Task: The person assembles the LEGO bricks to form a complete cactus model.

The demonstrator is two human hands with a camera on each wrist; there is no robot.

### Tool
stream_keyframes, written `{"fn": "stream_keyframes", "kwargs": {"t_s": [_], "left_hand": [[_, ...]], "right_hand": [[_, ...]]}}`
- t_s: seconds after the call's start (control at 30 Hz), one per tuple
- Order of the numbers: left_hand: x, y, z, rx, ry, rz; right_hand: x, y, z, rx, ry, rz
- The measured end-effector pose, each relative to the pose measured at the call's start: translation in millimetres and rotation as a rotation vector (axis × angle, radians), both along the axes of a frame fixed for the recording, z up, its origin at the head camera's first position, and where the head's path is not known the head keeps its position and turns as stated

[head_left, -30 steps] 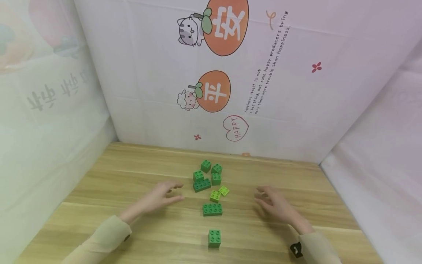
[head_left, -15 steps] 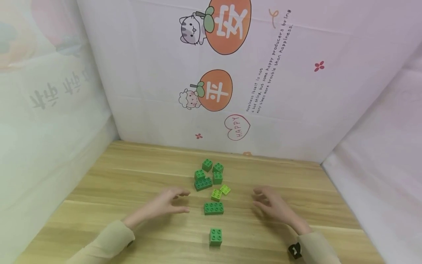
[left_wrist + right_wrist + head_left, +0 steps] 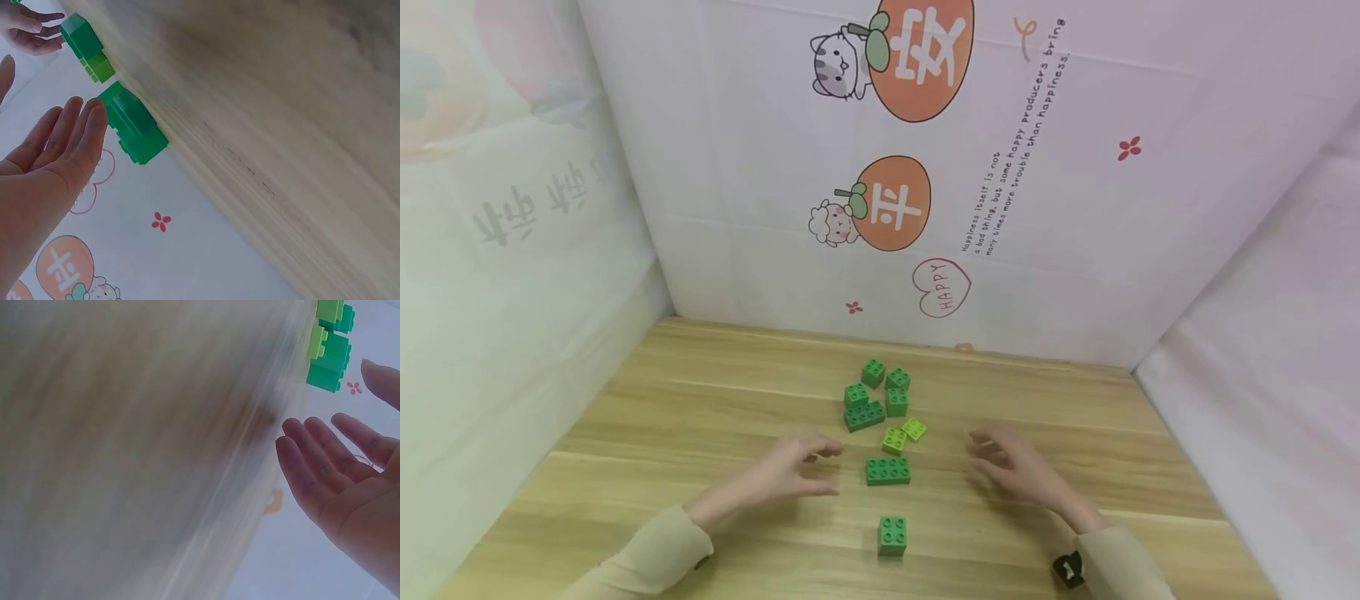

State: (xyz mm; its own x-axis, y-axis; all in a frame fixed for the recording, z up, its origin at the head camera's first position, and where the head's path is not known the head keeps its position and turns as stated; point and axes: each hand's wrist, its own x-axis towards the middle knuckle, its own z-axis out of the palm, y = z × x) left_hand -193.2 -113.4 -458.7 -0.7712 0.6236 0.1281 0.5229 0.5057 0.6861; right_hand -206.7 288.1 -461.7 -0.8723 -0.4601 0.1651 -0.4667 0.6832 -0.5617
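Several green toy bricks lie on a wooden table [image 3: 700, 417]. A long dark green brick [image 3: 887, 471] sits between my hands, with a square green brick [image 3: 892, 535] nearer to me. Two light green bricks [image 3: 902, 434] lie just beyond, and a cluster of dark green bricks [image 3: 875, 395] farther back. My left hand [image 3: 801, 471] hovers open a little left of the long brick [image 3: 132, 127], fingers relaxed, holding nothing. My right hand [image 3: 1003, 462] is open to the right of it, palm showing in the right wrist view [image 3: 331, 465].
A white printed cloth with orange cartoon fruit [image 3: 891, 204] hangs as a backdrop behind the table. Cloth walls close in the left and right sides. Bare wood lies to the left of my left hand and to the right of my right hand.
Both hands have drifted inward toward the long green brick, the left hand the most. The bricks have not moved.
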Motion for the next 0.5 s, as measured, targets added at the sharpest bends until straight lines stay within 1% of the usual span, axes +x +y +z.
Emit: {"fn": "stream_keyframes", "kwargs": {"t_s": [0.27,0.5], "left_hand": [[1.2,5.0,-2.9,0.022,0.021,-0.032],[4.1,10.4,-2.9,0.005,-0.017,-0.035]], "right_hand": [[0.5,-5.2,0.0,-0.024,-0.022,0.053],[-0.1,-9.8,-0.9,-0.034,-0.078,0.055]]}}
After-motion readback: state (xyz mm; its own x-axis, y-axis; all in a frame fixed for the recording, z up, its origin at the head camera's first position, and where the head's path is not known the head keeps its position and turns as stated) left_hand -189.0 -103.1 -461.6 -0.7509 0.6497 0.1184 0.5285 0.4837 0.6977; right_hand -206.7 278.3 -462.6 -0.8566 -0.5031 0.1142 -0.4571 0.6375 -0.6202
